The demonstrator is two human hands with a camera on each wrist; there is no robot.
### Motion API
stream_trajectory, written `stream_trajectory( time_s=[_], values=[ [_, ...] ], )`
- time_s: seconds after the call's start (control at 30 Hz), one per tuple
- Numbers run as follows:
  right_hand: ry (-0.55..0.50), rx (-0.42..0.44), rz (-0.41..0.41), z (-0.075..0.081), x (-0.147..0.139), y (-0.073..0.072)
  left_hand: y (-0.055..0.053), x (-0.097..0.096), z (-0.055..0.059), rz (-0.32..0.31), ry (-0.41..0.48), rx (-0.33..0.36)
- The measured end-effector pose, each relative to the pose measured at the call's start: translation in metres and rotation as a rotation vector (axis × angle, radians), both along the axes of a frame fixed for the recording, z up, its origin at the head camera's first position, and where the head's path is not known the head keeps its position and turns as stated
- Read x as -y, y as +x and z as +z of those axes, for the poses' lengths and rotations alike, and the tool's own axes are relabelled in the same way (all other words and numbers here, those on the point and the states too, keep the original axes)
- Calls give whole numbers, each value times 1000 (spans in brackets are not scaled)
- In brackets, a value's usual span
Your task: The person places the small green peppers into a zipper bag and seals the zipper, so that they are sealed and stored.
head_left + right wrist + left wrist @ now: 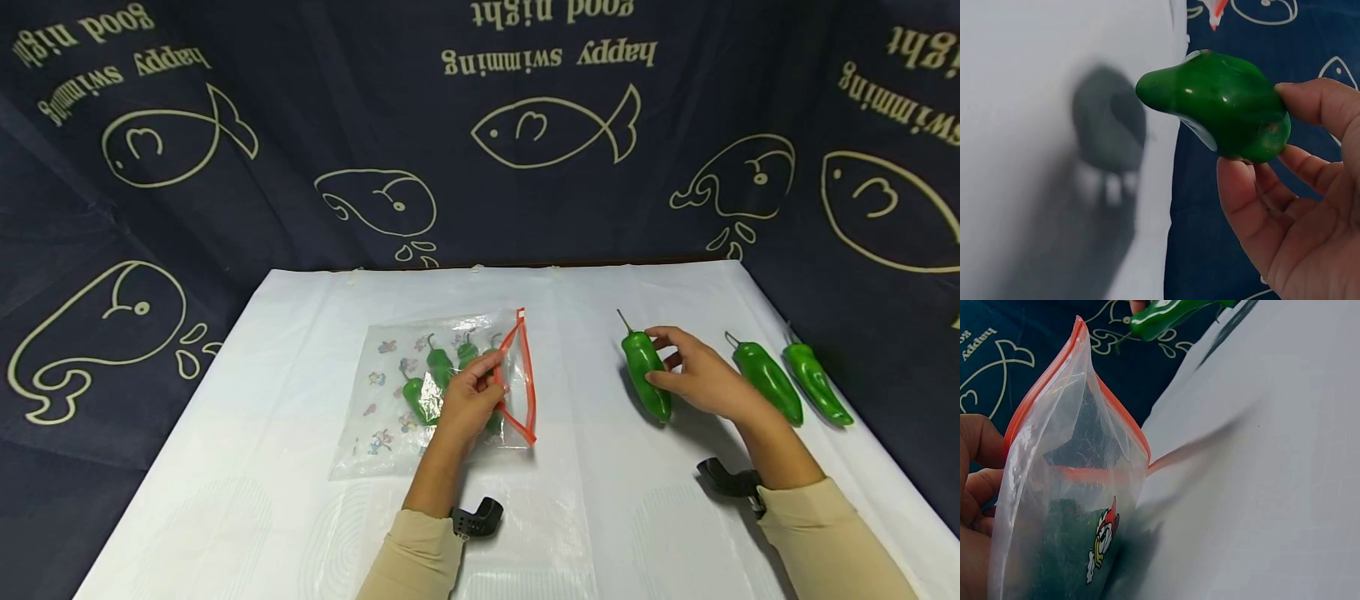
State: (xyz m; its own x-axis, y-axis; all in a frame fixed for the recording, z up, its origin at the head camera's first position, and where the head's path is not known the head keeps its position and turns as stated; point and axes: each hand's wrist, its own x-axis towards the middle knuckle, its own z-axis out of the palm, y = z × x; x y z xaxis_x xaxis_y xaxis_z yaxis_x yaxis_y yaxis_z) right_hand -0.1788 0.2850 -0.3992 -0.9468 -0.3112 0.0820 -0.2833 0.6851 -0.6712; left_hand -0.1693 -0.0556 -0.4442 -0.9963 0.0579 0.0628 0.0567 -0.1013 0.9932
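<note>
My right hand point(701, 377) holds a green pepper point(642, 375) between thumb and fingers above the table, its thin stem pointing away from me. The right wrist view shows this pepper's point(1222, 103) pointed tip facing the camera and its shadow on the cloth. At centre left, my left hand point(467, 404) pinches the red-edged mouth of a clear zip bag point(360, 454) printed with small cartoon figures. Several green peppers lie inside, partly covered by that hand. In the left wrist view the red zip edges point(1124, 415) stand apart, so the bag's mouth gapes.
Two more green peppers, one point(768, 382) nearer and another point(817, 383) beside it, lie at the table's right side. White cloth point(285, 350) covers the table. A dark blue curtain point(480, 217) with fish and whale drawings hangs behind and on both sides.
</note>
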Motion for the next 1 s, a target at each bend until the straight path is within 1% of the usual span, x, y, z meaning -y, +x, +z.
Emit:
stream_trajectory(
  time_s=[0.13,0.33,0.5,0.57,0.7,0.8,1.0],
  values=[
    [-10,-6,7,1,7,-1,0,0,0,2,-8,-7],
    [-46,-19,16,0,22,-2,1,1,0,-11,-2,-18],
    [-68,-15,24,-2,36,-4,1,2,1,-24,-3,-5],
    [-70,-12,27,-3,41,-5,2,3,4,-32,-9,9],
    [-79,-4,32,-4,51,-8,10,3,21,-38,-26,22],
    [-90,6,35,-5,58,-10,16,3,31,-36,-28,16],
    [-110,12,26,-6,72,-16,16,3,32,-35,-26,16]
  ],
)
